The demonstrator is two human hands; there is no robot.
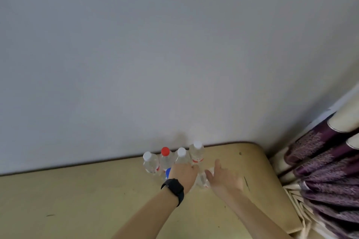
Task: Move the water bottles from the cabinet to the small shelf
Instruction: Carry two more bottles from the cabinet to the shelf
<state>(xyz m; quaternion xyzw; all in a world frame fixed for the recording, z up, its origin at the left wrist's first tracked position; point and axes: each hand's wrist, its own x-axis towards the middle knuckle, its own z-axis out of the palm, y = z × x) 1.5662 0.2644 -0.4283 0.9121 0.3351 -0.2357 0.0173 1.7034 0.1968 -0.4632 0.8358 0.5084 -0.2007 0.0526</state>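
Clear plastic water bottles [181,158] stand clustered on the tan cabinet top [97,190] against the wall. Left hand [183,173] clenches around one bottle; right hand [223,177], fingers spread, touches another clear bottle [203,179].

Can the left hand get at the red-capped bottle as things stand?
Probably yes. The left hand is already among the bottles, and the red-capped bottle stands just behind it against the wall, its cap and shoulder exposed.

Home rm: purple curtain [326,170], plain wall [136,54], yellowish cabinet top [77,200].
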